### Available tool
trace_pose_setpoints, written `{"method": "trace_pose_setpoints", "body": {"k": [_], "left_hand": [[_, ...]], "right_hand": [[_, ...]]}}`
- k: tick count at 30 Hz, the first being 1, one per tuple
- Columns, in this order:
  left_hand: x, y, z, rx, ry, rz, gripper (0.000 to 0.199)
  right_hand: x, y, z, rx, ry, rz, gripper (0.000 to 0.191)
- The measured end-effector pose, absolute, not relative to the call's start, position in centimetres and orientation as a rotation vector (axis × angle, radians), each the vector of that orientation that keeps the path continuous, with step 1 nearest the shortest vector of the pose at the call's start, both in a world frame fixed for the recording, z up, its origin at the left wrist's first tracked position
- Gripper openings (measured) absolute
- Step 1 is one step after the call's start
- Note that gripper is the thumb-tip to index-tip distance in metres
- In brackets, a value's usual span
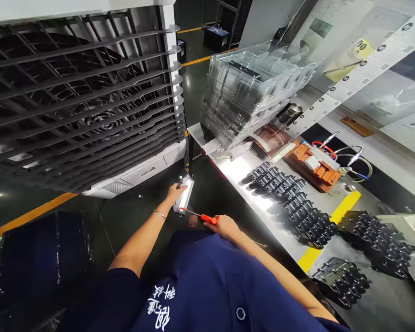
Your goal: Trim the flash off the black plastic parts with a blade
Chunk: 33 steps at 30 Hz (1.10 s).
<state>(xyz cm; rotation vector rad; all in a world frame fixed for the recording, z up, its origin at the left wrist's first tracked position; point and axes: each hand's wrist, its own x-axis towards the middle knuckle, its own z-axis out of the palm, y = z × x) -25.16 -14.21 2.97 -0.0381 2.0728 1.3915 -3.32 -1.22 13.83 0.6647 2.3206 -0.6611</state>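
Near the middle of the head view, my left hand is closed on the upper part of a white and grey rectangular device. My right hand grips the orange handle of a screwdriver. The screwdriver's thin shaft points left, and its tip is at the lower end of the device; whether it touches is too small to tell. Both hands are in front of my body, left of the metal workbench.
A large fan unit with slats stands at the left. On the bench are stacked clear trays, rows of black parts and an orange fixture with hoses. A dark wrapped box lies lower left.
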Motion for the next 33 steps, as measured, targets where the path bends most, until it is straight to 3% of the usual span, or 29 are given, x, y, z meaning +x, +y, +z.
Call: {"method": "trace_pose_setpoints", "body": {"k": [11,23,30,33], "left_hand": [[-24.6,-16.6,5.0,0.211,1.835,1.163,0.065],[-22.9,-15.5,4.7,0.632,2.029,0.726,0.047],[-21.6,-8.1,4.7,0.598,1.889,0.631,0.036],[-20.8,-1.8,5.6,0.572,1.878,0.679,0.042]], "right_hand": [[-2.9,2.2,13.3,0.975,2.315,-0.685,0.052],[1.2,4.4,13.3,1.012,2.163,-0.943,0.051],[8.1,8.1,12.4,1.111,1.994,-1.192,0.042],[11.4,9.1,11.7,1.198,1.957,-1.197,0.038]]}}
